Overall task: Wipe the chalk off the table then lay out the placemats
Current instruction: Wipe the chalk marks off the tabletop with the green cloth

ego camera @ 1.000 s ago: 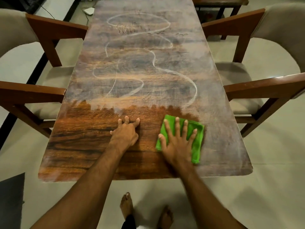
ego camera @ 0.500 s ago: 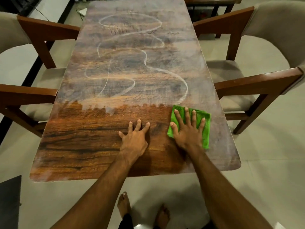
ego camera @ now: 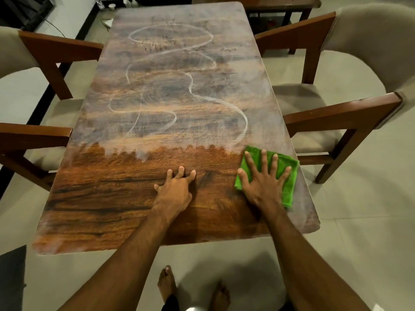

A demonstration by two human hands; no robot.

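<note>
The green cloth (ego camera: 285, 176) lies flat near the right edge of the wooden table (ego camera: 112, 198), at the boundary between the clean near strip and the chalk-hazed far part. The right hand (ego camera: 262, 182) is pressed palm-down on it with fingers spread wide, covering most of the cloth's middle, so only its far edge, right side and a near left corner show. The left hand (ego camera: 174, 191) rests flat on bare wiped wood just left of centre, fingers close together, holding nothing. Beyond both hands, looping white chalk lines (ego camera: 190, 90) and a pale smear cover the tabletop to its far end; small scribbles near the top loop are too faint to read. No placemats can be made out. Cushioned wooden armchairs stand on either side, the left chair (ego camera: 33, 135) and the right chair (ego camera: 350, 104) both cut off by the frame. Bare feet (ego camera: 167, 286) show below the near table edge, partly hidden.
</note>
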